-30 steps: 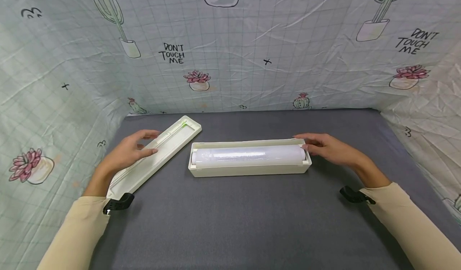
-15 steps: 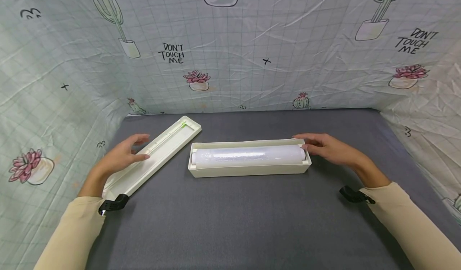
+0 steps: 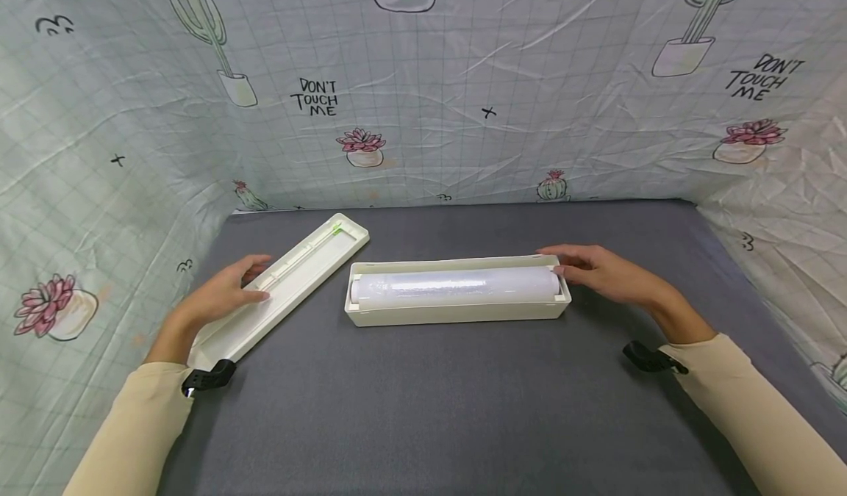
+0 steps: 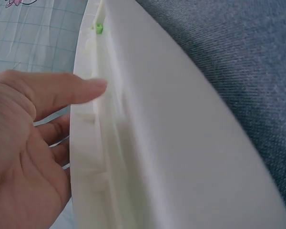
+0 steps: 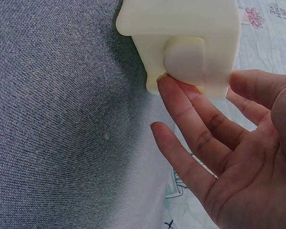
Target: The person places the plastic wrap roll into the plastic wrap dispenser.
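Note:
A long cream dispenser box (image 3: pixel 456 314) stands on the table without its lid, and a roll of cling film (image 3: pixel 456 284) lies inside it. At its right end my right hand (image 3: pixel 609 272) holds the rear corner between thumb and fingers; fingertips (image 5: pixel 167 83) meet the end wall in the right wrist view. The lid (image 3: pixel 291 305) lies slanted at the left, inner side up, with a small green piece (image 4: pixel 99 28) in its track. My left hand (image 3: pixel 221 290) is at the lid's left edge, its thumb stretched over the rim and its fingertips partly hidden behind the edge.
The grey-covered table (image 3: pixel 423 408) reaches back to a hanging cloth (image 3: pixel 423 99) printed with cacti, which also closes off both sides. Each wrist wears a black strap (image 3: pixel 210 377).
My left hand has slid left and slightly toward me along the lid, and the lid's near end has shifted a little left. My right hand and the box have stayed in place.

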A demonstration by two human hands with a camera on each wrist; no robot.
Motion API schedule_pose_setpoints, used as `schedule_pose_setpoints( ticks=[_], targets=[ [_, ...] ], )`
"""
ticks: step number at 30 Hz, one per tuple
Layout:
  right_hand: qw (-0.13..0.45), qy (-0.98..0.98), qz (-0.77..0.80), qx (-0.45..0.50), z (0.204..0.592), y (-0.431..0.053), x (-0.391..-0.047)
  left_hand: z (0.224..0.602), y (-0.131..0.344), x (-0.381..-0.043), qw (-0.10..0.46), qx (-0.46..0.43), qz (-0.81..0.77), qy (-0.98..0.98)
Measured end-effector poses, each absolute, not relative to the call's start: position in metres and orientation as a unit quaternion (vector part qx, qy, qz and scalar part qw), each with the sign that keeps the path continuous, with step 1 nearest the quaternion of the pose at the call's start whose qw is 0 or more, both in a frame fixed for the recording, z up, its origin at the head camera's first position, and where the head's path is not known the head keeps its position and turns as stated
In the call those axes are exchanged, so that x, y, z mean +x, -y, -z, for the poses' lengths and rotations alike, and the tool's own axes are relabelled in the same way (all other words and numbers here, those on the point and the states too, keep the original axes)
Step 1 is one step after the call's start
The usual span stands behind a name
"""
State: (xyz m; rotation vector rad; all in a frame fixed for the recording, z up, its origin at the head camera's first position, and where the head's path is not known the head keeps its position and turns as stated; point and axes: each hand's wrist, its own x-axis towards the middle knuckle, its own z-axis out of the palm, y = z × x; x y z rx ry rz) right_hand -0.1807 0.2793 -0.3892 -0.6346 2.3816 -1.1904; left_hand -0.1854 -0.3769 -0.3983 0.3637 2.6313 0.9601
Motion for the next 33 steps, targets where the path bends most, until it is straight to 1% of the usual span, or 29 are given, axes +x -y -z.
schedule_pose_setpoints(
  ticks=[6,13,29,33],
  targets=[
    [0.196,-0.854,0.423,-0.232,0.388,-0.278,-0.181,0.401,0.377,-0.186,0.136,0.140,-0.315,-0.929],
    [0.206,-0.849,0.428,-0.231,0.388,-0.280,-0.183,0.403,0.378,-0.191,0.105,0.151,-0.278,-0.943],
    [0.208,-0.846,0.431,-0.236,0.387,-0.280,-0.186,0.394,0.372,-0.187,0.076,0.152,-0.247,-0.954],
    [0.208,-0.846,0.432,-0.236,0.386,-0.280,-0.187,0.390,0.373,-0.185,0.079,0.156,-0.252,-0.952]
  ],
)
